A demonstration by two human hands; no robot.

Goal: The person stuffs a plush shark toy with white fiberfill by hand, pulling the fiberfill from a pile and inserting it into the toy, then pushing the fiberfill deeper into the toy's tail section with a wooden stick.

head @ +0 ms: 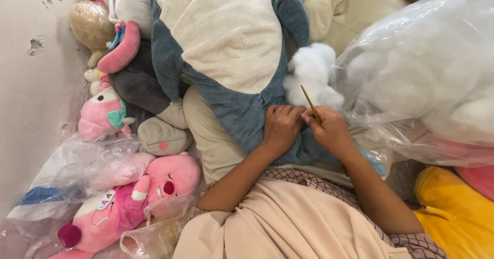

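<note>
Left hand (280,125) lies knuckles-up on the large blue-grey and cream plush toy (226,48), its fingers curled together and pressing into the blue-grey fabric near the toy's lower edge; whether they pinch a fold of it I cannot tell. Right hand (329,130) sits just beside it, touching or nearly touching at the fingertips, and is closed around a thin brownish wooden stick (310,103) that slants up and to the left from the fingers. The stick's upper end stands against a tuft of white fluffy stuffing fibre (311,74) that bulges at the edge of the plush toy, right above both hands. The plush toy itself lies across the person's lap and stretches away to the top of the view, cream belly upward, blue-grey sides wrapping round it. To the right, close by the right hand, a big clear plastic bag (427,68) holds a mass of the same white fibre — its crinkled lower edge reaches almost to the wrist. Below that bag, at the lower right, lies a yellow plush piece (453,212). On the left side a heap of other soft toys rests against a pale wall (31,84): a pink round-faced plush toy with closed eyes (164,182) in thin plastic wrap, a small pink unicorn plush with a teal ear (103,112), and a dark grey plush with a pink limb (134,74).
</note>
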